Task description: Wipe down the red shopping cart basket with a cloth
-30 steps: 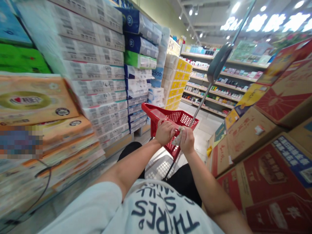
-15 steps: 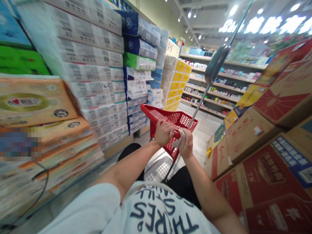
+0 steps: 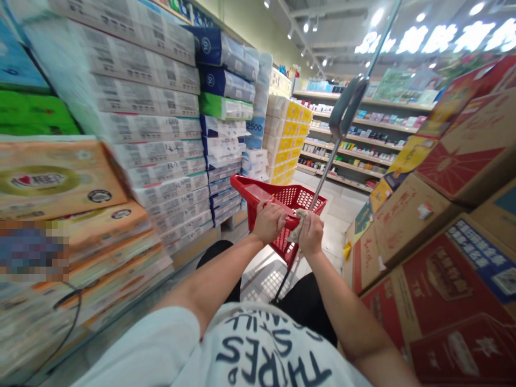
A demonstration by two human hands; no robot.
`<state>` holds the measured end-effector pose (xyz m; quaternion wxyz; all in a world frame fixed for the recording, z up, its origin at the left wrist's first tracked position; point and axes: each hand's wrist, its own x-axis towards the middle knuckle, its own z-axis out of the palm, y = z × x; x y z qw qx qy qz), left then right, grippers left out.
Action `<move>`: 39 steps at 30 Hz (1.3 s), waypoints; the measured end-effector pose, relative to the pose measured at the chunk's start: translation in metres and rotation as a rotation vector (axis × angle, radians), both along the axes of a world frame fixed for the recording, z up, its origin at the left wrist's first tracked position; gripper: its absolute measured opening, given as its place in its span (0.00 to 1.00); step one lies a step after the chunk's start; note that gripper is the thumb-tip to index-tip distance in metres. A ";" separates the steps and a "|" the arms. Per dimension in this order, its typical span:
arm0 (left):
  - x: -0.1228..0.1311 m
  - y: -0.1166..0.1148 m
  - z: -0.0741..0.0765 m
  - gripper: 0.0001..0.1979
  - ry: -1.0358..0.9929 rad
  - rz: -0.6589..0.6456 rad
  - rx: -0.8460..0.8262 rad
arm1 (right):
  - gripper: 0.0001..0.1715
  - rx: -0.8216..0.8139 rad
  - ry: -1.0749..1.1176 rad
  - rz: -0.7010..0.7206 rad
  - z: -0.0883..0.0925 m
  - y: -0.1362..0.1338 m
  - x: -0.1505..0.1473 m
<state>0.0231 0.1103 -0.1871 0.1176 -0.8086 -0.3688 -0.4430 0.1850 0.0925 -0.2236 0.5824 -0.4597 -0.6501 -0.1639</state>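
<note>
The shopping cart (image 3: 262, 193) is red, its basket pierced in a grid. The cloth (image 3: 293, 235) looks off-white, perhaps mottled, though it is small in view. The person's shirt (image 3: 266, 344) is pale with dark lettering, the trousers (image 3: 308, 295) black. Orange packs (image 3: 80, 199) bear yellowish ovals; cartons (image 3: 407, 215) are brown and red.

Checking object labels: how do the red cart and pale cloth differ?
Colour: the red cart is red; the pale cloth, possibly tissue, is off-white.
Size: the cart is far larger; the cloth is a small wad.
Shape: the cart looks rigid, with holed walls; the cloth is crumpled.
Shared: both are held, the cart's handle by the left hand, the cloth by the right hand.
</note>
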 end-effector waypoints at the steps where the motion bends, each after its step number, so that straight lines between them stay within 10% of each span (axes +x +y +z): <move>1: 0.000 0.000 0.000 0.16 0.002 0.003 -0.004 | 0.19 0.011 -0.008 -0.011 -0.002 0.000 0.000; 9: -0.001 0.007 -0.002 0.15 -0.020 -0.019 0.003 | 0.18 0.031 -0.045 -0.092 0.005 -0.002 0.003; 27: -0.005 0.001 0.024 0.12 -0.005 0.100 -0.116 | 0.29 0.104 -0.166 0.196 -0.020 -0.005 -0.004; 39: 0.000 -0.002 0.003 0.15 0.011 0.128 -0.026 | 0.23 0.103 -0.106 0.207 -0.021 -0.003 -0.013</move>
